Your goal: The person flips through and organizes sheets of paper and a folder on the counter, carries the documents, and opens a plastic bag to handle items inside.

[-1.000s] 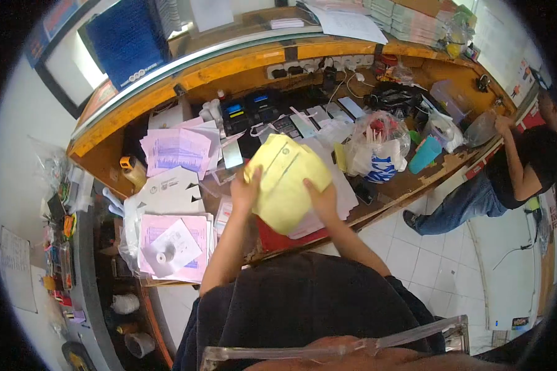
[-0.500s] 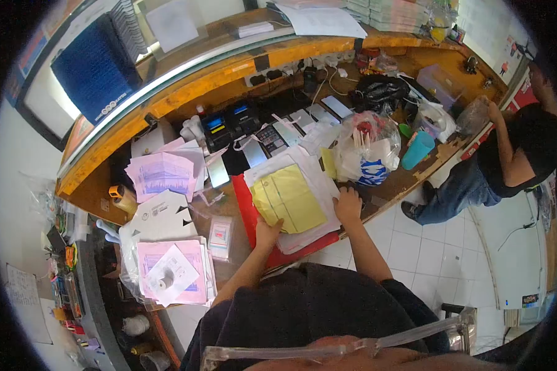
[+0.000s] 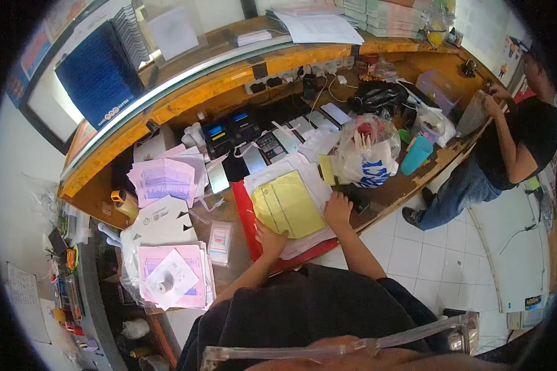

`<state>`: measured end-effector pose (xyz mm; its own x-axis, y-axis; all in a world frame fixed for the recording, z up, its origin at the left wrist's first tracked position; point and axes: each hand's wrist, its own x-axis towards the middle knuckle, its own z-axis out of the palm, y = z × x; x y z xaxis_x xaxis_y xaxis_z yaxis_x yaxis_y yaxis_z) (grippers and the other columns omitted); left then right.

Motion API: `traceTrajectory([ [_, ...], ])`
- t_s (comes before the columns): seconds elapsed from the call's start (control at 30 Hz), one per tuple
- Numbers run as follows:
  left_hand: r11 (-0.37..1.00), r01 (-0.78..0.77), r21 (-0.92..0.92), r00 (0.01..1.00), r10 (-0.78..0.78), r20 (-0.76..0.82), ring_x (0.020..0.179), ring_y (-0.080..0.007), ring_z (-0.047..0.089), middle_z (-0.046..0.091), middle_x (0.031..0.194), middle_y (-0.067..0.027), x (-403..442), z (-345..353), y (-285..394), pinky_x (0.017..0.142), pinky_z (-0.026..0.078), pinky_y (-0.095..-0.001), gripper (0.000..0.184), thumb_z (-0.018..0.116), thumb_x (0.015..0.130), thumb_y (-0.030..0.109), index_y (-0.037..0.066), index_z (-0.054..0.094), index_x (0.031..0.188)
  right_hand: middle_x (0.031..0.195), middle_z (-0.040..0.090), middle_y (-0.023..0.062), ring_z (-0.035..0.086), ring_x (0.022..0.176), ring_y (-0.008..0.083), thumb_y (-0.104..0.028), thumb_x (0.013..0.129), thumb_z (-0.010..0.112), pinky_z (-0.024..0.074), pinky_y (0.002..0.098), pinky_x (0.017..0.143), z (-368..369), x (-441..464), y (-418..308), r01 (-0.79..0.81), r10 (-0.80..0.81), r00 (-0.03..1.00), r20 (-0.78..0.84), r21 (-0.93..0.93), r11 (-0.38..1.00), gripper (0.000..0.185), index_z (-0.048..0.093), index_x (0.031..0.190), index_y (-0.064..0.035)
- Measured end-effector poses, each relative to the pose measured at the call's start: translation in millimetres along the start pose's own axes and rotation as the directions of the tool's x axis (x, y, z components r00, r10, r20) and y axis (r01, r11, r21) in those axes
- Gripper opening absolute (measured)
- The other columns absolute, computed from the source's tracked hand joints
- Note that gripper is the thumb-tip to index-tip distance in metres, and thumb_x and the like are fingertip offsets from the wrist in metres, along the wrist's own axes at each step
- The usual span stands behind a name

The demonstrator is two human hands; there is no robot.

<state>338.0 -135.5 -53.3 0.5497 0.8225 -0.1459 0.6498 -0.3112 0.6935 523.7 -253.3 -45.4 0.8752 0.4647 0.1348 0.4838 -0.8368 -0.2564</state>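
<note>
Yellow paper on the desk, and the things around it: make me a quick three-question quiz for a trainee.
1. True or false: the yellow paper lies on top of white papers.
2. Which hand is at the yellow paper's near left corner?
A) right hand
B) left hand
3. Fill in the colour: the cup beside the plastic bag is ____.

Key: 1. True. 2. B. 3. Turquoise.
</note>
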Motion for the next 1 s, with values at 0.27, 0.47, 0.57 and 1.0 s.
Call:
traceTrajectory([
  [0.27,0.991,0.121,-0.063,0.990,-0.115,0.083,0.126,-0.0414,0.017,0.021,0.133,-0.0299,18,-4,-7,0.102,0.014,-0.0496,0.098,0.067,0.066,0.033,-0.007,0.008,0.133,0.104,0.051,0.0249,0.047,0.101,0.0383,-0.025,0.074,0.060,0.0367,0.0470,0.088,7,-1,15,0.054,-0.072,0.993,0.090,0.194,0.980,0.042,0.048,0.104,0.0027],
  [0.47,0.803,0.120,-0.584,0.980,-0.191,-0.062,0.112,-0.0354,0.044,0.041,0.122,-0.0271,23,20,-28,0.091,0.036,-0.0408,0.086,0.065,0.069,0.027,-0.007,0.016,0.131,0.098,0.055,0.0263,0.052,0.095,0.0390,-0.025,0.072,0.063,0.0412,0.0420,0.084,13,10,16,0.018,-0.074,0.992,0.100,0.466,0.885,0.044,0.052,0.105,0.0021],
  [0.57,0.759,0.294,-0.581,0.953,-0.280,0.117,0.101,-0.0289,0.053,0.049,0.114,-0.0242,20,-14,-9,0.081,0.043,-0.0359,0.073,0.064,0.070,0.024,-0.009,0.030,0.125,0.098,0.056,0.0255,0.055,0.093,0.0376,-0.026,0.070,0.065,0.0431,0.0396,0.082,-27,9,9,-0.110,-0.048,0.964,0.263,0.555,0.825,0.045,0.054,0.102,0.0030],
  [1.0,0.626,0.348,-0.698,0.931,-0.144,0.336,0.097,-0.0294,0.055,0.054,0.110,-0.0203,39,-14,-7,0.078,0.046,-0.0391,0.046,0.055,0.077,0.020,-0.006,0.045,0.113,0.091,0.057,0.0263,0.055,0.091,0.0380,-0.024,0.068,0.064,0.0432,0.0416,0.082,18,11,13,0.054,-0.102,0.990,0.101,0.400,0.915,0.043,0.053,0.096,0.0074],
])
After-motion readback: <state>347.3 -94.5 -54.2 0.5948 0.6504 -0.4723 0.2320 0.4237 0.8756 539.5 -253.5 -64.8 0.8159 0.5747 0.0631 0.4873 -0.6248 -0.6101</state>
